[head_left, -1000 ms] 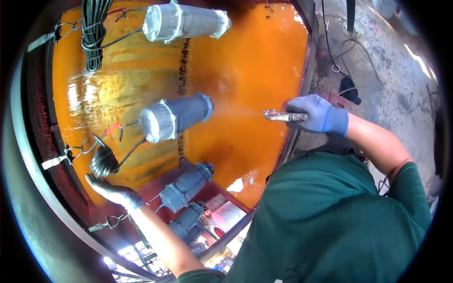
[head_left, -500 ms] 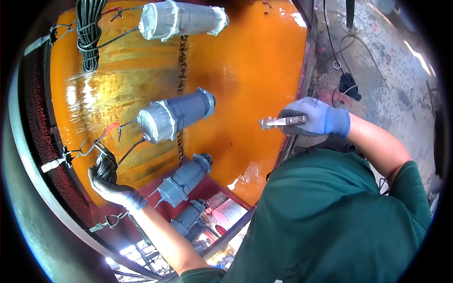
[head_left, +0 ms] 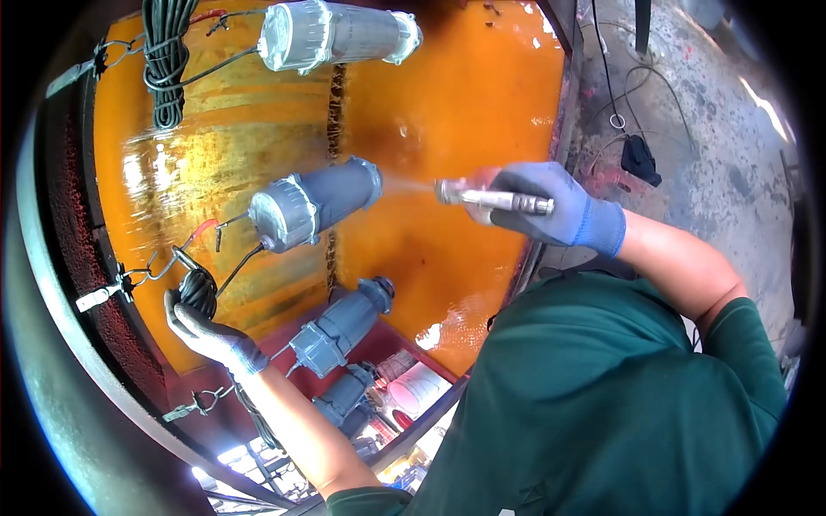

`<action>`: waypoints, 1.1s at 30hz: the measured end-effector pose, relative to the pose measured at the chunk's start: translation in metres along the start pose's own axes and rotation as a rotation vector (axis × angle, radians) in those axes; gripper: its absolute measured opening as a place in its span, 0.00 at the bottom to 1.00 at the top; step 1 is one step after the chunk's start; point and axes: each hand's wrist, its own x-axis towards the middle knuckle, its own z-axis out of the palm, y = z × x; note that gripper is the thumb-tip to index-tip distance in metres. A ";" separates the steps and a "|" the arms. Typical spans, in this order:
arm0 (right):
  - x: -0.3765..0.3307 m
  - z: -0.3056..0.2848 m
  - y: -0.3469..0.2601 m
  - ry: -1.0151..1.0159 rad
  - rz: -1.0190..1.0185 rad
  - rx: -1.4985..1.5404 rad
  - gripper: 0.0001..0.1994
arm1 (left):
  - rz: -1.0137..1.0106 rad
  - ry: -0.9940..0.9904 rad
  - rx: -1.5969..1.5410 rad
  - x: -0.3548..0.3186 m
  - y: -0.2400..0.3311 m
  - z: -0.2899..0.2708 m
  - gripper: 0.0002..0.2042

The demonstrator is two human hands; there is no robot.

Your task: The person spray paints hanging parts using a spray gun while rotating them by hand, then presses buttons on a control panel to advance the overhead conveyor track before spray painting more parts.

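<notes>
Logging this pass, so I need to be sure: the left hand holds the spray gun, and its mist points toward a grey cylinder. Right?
Not quite: the head view shows the spray gun in the right hand, not the left hand. Its mist does point toward a grey cylinder.

Gloved left hand (head_left: 206,334) cupped loosely at the left, left forearm (head_left: 297,421) slanting in from the near side, gloved right hand (head_left: 559,202) curled in a firm grip, right forearm (head_left: 675,254) angled leftward
</notes>
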 end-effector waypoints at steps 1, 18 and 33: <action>0.004 0.001 -0.003 0.019 0.043 0.153 0.12 | 0.001 0.007 0.017 0.000 -0.002 0.001 0.26; 0.007 0.008 0.033 -0.306 0.302 -0.154 0.11 | 0.012 0.067 -0.087 -0.005 -0.031 -0.031 0.30; 0.043 -0.044 -0.098 -0.456 0.092 -0.286 0.16 | -0.008 0.096 -0.158 -0.036 -0.040 -0.063 0.29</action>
